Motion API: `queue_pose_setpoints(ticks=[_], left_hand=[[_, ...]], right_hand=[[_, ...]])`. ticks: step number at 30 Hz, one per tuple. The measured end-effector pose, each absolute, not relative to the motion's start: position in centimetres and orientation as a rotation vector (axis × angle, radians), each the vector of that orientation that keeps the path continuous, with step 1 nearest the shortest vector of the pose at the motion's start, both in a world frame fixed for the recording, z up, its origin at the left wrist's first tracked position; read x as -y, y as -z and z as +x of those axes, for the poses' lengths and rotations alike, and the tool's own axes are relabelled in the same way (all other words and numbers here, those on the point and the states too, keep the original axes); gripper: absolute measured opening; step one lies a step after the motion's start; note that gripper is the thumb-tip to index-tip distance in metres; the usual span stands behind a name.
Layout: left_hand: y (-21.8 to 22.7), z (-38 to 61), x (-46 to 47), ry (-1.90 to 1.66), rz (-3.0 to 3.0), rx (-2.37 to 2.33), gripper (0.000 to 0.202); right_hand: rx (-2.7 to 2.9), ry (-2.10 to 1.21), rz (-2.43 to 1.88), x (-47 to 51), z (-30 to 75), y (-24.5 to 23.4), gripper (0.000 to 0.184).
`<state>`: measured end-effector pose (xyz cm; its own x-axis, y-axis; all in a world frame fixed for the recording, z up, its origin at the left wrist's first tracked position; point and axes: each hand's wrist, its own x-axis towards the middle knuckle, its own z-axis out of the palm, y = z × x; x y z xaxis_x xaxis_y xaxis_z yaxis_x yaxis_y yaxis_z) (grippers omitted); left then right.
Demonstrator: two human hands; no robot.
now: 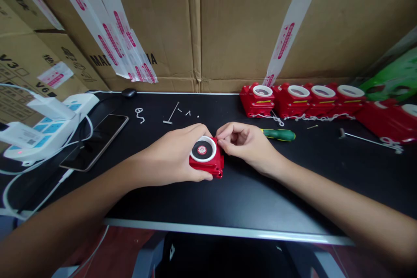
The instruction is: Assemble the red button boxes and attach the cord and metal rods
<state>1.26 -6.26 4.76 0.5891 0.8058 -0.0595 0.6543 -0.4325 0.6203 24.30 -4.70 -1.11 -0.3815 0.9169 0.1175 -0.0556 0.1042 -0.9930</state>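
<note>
A red alarm box [211, 166] with a white ring and a black round face sits in my left hand [172, 154], whose thumb and fingers wrap around its sides. At the box's upper right corner, my right hand [244, 141] is closed in a pinch. Whatever its fingertips hold, if anything, is hidden. Just behind the right hand lies a screwdriver [280, 134] with a green and yellow handle. Beyond the left hand are a small metal hammer [172, 114], several tiny screws [188, 113] and a short white chain [139, 115].
Several similar red boxes [259, 104] with white rings and chains line the back right. Another small hammer [371, 137] rests before them. A phone [97, 141] and a white power strip [52, 126] with cables occupy the left. Cardboard cartons [234, 26] wall the black table's [260, 204] rear.
</note>
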Motion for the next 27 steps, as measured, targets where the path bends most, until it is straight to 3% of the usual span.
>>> queue_pose_setpoints(ticks=[5,9,14,19,23,27], left_hand=[[-4.8,1.2,6.3,-0.331,2.203,-1.141,0.052],[-4.7,1.1,6.3,-0.348,2.177,-1.127,0.054],[-5.0,1.2,6.3,-0.305,2.182,-1.177,0.055],[-5.4,1.3,6.3,-0.265,2.174,-1.195,0.056],[-5.2,1.3,6.3,-0.242,2.189,-1.22,0.056],[-5.3,1.2,6.3,-0.198,2.232,-1.249,0.057]], right_hand=[[1.488,-1.381,-0.889,4.8,25.1,-0.1,0.023],[1.677,-0.943,-0.877,5.6,26.4,-1.4,0.013],[2.302,-0.435,-0.828,6.1,27.1,-1.3,0.022],[2.419,-0.433,-0.96,6.2,27.3,-0.7,0.02],[2.285,-0.56,-0.874,6.6,27.5,-0.8,0.047],[2.455,-0.508,-0.872,6.7,27.4,-1.1,0.038]])
